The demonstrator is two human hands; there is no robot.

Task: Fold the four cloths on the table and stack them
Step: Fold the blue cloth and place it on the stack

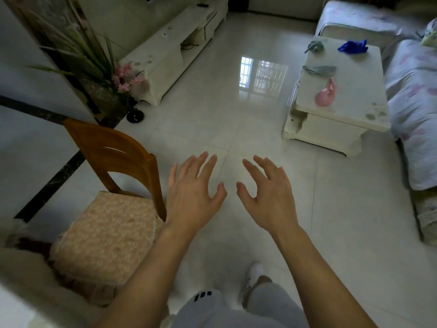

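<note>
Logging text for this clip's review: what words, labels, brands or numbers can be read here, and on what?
None can be read.
The trousers carry three short black bars, a mark and not letters.
The table, its four cloths and the chair show no print.

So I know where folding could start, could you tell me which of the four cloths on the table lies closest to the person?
The pink cloth, crumpled near the table's front end. The two grey-green cloths and the blue one lie farther back.
</note>
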